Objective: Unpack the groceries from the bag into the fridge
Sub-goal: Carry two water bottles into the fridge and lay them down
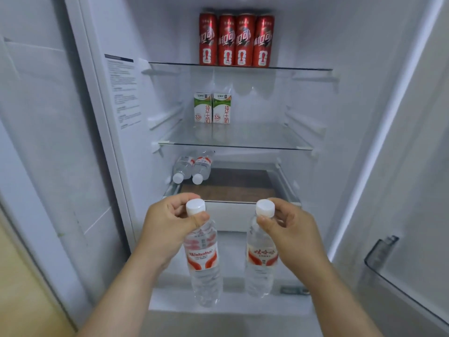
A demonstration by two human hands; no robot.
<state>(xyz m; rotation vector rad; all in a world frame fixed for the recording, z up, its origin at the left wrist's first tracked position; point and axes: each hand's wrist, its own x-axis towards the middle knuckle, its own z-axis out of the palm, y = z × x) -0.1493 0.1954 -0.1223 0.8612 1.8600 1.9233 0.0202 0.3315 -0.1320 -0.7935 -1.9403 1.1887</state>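
My left hand (167,222) pinches one water bottle (202,259) at the neck, my right hand (289,227) a second bottle (261,259); I'd lay both beside the lying bottles (192,166), caps outward.

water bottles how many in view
4. Two water bottles lie side by side, left on the lowest shelf; the left hand pinches one by its neck, the right hand another. None seems hidden.
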